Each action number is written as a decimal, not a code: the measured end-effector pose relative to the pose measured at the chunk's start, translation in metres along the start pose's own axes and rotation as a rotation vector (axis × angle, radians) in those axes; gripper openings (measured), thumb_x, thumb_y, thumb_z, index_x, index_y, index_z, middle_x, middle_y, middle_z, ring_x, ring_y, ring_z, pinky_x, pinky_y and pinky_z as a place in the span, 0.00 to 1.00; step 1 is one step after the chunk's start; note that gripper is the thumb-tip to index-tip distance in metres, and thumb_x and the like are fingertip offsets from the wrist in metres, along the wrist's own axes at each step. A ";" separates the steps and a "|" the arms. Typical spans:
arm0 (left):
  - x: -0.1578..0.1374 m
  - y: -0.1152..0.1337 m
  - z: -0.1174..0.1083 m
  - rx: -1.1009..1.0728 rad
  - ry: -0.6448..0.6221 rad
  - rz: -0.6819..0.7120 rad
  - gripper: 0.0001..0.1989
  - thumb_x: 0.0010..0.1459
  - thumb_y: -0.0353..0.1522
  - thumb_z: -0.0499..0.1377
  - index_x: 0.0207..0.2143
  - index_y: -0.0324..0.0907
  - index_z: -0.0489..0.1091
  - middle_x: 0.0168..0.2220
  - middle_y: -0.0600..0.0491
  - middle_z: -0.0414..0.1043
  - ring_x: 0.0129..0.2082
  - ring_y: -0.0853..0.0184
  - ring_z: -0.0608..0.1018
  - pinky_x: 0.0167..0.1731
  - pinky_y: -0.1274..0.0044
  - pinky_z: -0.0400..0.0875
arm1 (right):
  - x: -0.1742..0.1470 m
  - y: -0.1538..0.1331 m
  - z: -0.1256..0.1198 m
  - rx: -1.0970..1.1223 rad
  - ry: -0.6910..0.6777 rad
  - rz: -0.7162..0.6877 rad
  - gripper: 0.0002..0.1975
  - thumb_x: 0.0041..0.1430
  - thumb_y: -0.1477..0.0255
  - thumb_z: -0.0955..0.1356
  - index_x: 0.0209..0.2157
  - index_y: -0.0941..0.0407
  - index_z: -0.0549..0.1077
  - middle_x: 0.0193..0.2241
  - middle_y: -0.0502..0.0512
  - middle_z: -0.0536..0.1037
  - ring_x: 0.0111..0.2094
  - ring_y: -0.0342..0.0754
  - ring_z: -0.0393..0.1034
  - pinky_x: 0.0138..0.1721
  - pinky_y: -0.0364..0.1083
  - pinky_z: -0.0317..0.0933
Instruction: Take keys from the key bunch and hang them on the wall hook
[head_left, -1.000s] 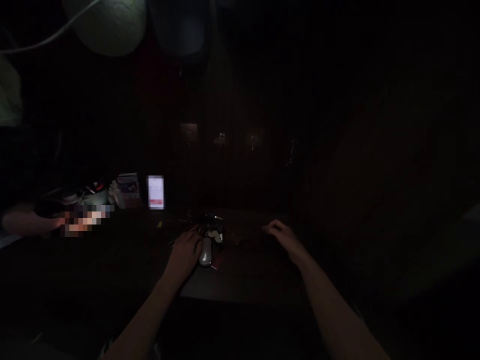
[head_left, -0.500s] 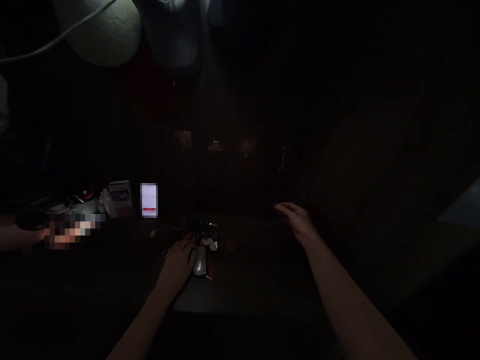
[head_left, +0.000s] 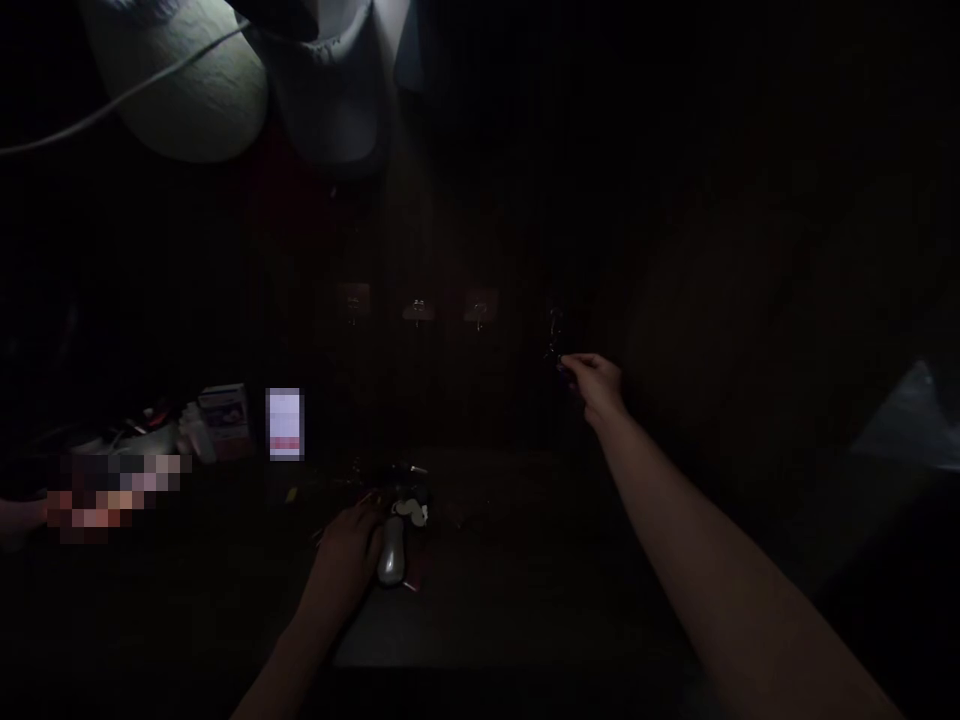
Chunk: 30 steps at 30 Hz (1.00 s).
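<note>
The scene is very dark. My right hand (head_left: 596,388) is raised at the back wall, its thumb and fingers pinched on something small and dark that I cannot make out. Just above the fingertips, thin shiny metal pieces (head_left: 553,335) hang from the rightmost wall hook. My left hand (head_left: 351,538) lies on the table (head_left: 420,635) with its fingers stretched forward, holding nothing I can see. Beside it are a smooth grey oval item (head_left: 391,553) and a pale curved piece (head_left: 410,512), among a cluster of small dark things.
Three more hooks, including a middle hook (head_left: 418,310), line the wall. A lit screen (head_left: 285,424) stands behind the table, left of centre, near a box (head_left: 225,415) and a white bottle (head_left: 195,432). Two caps, one pale (head_left: 187,90), hang above. Another person's blurred hand (head_left: 105,500) is at the left.
My right hand has risen along the wall to the rightmost hook's hanging metal pieces. My left hand stays beside the grey oval item. The whole view has shifted slightly.
</note>
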<state>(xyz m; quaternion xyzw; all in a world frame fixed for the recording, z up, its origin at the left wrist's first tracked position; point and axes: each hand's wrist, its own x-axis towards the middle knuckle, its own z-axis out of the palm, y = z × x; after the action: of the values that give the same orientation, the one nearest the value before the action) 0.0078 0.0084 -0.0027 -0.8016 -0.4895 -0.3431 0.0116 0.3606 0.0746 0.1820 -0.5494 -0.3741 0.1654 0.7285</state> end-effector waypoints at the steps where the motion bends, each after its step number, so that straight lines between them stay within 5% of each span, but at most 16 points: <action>1: 0.000 0.000 0.000 -0.002 0.000 -0.006 0.13 0.55 0.29 0.50 0.39 0.44 0.72 0.42 0.48 0.74 0.42 0.61 0.74 0.43 0.68 0.69 | 0.005 -0.004 0.003 -0.002 0.018 -0.021 0.04 0.41 0.74 0.69 0.23 0.57 0.69 0.19 0.47 0.73 0.22 0.40 0.68 0.20 0.37 0.56; 14: 0.001 0.006 -0.003 -0.023 0.037 0.006 0.12 0.57 0.31 0.49 0.36 0.44 0.72 0.41 0.48 0.74 0.42 0.61 0.75 0.43 0.68 0.70 | 0.056 -0.011 0.029 -0.125 0.159 -0.166 0.02 0.40 0.77 0.67 0.20 0.56 0.69 0.14 0.44 0.68 0.17 0.40 0.64 0.18 0.38 0.56; 30: 0.001 -0.002 0.005 0.030 0.007 -0.009 0.13 0.55 0.28 0.50 0.40 0.43 0.72 0.43 0.48 0.74 0.44 0.60 0.74 0.44 0.66 0.69 | 0.050 0.020 0.029 -0.068 0.100 -0.148 0.04 0.41 0.75 0.65 0.24 0.57 0.71 0.17 0.45 0.70 0.19 0.40 0.64 0.20 0.38 0.55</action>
<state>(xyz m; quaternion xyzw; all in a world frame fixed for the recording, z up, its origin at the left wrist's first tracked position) 0.0096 0.0123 -0.0064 -0.7980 -0.4980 -0.3384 0.0239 0.3761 0.1339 0.1856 -0.5522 -0.3824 0.0708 0.7375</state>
